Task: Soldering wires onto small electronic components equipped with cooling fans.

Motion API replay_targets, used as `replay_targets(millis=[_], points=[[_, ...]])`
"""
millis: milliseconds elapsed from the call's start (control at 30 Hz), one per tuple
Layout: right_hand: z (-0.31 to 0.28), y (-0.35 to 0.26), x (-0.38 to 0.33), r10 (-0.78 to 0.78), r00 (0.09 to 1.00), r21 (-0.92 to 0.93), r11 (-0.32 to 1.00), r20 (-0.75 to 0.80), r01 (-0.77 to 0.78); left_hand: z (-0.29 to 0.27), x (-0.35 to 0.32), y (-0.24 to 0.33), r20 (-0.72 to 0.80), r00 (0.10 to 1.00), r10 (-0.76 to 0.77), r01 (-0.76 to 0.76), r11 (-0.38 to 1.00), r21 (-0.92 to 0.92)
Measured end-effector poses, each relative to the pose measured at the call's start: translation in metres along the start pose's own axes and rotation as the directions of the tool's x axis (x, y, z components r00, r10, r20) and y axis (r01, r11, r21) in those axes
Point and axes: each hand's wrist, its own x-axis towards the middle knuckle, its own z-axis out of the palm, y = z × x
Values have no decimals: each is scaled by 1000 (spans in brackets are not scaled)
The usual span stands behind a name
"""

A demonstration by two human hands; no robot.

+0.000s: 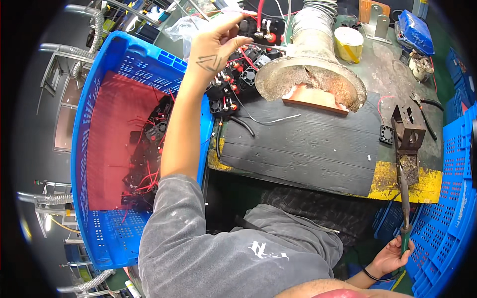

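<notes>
My left hand is stretched out to the far side of the bench, its fingers closed at the edge of a black part with red-capped metal terminals. A thick red wire rises from that part. Just nearer lies a pile of small black fans with red wires. At the lower right my right hand is wrapped round the green handle of a soldering iron. The iron's long metal shaft points away from me, its far end at a brown metal soldering-iron stand.
A fume-extraction hood with a ribbed duct overhangs the black work mat. Left stands a blue crate with a red sheet and wired fans. A solder spool, pliers and a small fan lie right.
</notes>
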Motion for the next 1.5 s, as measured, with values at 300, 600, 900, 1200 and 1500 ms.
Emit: replay_targets(millis=[300, 600, 900, 1200, 1500], points=[[-2, 0, 4, 35, 998, 1, 999, 52, -35, 8, 8, 15, 25, 998, 56, -60, 969, 240], [-4, -1, 6, 34, 999, -17, 999, 5, -34, -13, -26, -38, -31, 998, -49, 58, 850, 524], [2, -2, 13, 43, 997, 3, 999, 60, -43, -19, -46, -50, 56, 969, -243, 60, 444, 894], [0, -5, 10, 11, 1000, -19, 1000, 29, -10, 6, -12, -58, 152, 887, -436, 14, 353, 935], [-1, -8, 9, 27, 998, -25, 999, 60, -26, 8, 1, -63, 207, 861, -465, -43, 339, 940]])
